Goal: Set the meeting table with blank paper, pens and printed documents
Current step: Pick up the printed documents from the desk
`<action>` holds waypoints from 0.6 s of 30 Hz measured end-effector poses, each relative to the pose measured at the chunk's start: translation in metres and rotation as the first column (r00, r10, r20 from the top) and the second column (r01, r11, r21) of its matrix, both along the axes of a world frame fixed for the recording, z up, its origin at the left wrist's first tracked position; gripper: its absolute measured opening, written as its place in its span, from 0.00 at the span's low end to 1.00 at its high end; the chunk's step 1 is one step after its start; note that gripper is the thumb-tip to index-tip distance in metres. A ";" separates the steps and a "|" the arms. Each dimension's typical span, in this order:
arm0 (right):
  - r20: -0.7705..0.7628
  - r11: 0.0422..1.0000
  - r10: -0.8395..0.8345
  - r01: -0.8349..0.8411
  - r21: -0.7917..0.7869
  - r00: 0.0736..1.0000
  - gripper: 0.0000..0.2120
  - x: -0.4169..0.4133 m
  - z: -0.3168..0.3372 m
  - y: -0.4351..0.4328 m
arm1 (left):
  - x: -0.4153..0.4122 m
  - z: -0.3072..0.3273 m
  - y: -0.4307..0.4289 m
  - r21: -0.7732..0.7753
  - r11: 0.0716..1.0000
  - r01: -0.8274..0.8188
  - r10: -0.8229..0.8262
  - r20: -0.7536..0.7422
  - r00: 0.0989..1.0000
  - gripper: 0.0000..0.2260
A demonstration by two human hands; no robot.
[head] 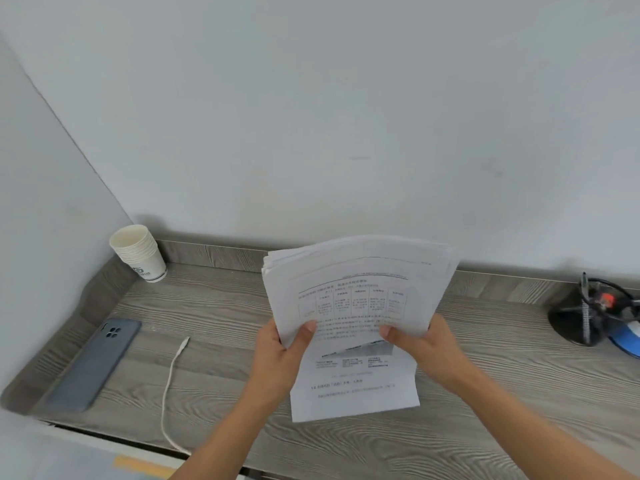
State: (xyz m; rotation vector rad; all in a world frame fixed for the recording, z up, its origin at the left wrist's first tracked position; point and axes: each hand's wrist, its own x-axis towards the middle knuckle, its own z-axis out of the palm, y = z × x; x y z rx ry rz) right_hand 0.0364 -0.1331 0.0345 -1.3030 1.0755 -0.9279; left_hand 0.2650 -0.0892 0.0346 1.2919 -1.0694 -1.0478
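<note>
In the head view, a thick stack of white printed sheets [360, 289] is held tilted above the middle of the grey wood-grain table [225, 323]. It is gripped at its lower edge by the left hand [280, 355] and the right hand [422, 344], thumbs pressed on the front and the other fingers hidden behind. The front sheet hangs lower than the rest. A stack of white paper cups [138, 252], a grey phone [95, 363] lying face down and a white cable [171, 386] are seen at the left, and a black pen holder [585, 317] at the right.
</note>
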 end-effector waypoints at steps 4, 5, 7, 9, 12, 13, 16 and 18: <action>-0.017 0.996 -0.026 0.024 -0.090 1.000 0.15 0.001 -0.003 0.007 | -0.005 0.005 0.005 -0.039 0.999 0.008 -0.009 -0.014 1.000 0.10; -0.014 0.991 -0.044 0.042 -0.124 0.999 0.15 0.001 0.001 0.008 | -0.005 0.009 0.005 -0.061 0.998 -0.001 -0.001 -0.020 1.000 0.10; 0.001 0.980 -0.074 0.073 -0.185 0.997 0.15 0.002 0.009 0.007 | -0.005 0.018 0.003 -0.118 0.993 -0.015 0.015 -0.001 1.000 0.12; 0.012 0.969 -0.084 0.085 -0.232 0.996 0.16 0.002 0.015 0.004 | -0.005 0.024 -0.001 -0.159 0.987 -0.013 0.017 0.026 1.000 0.13; -0.008 0.980 -0.088 0.086 -0.177 0.996 0.16 0.001 0.012 0.001 | -0.005 0.019 -0.003 -0.120 0.993 0.014 -0.010 0.031 0.999 0.13; -0.028 0.985 -0.092 0.086 -0.149 0.995 0.16 0.000 0.007 0.002 | -0.005 0.015 -0.002 -0.086 0.996 0.020 -0.017 0.035 0.999 0.14; -0.085 0.992 -0.074 0.064 -0.110 0.994 0.18 0.000 -0.008 0.004 | -0.001 0.000 0.000 0.010 0.998 0.055 -0.055 0.070 0.996 0.15; -0.097 0.993 -0.069 0.059 -0.100 0.993 0.18 0.002 -0.011 0.004 | -0.001 -0.003 -0.002 0.043 0.995 0.085 -0.089 0.091 0.992 0.14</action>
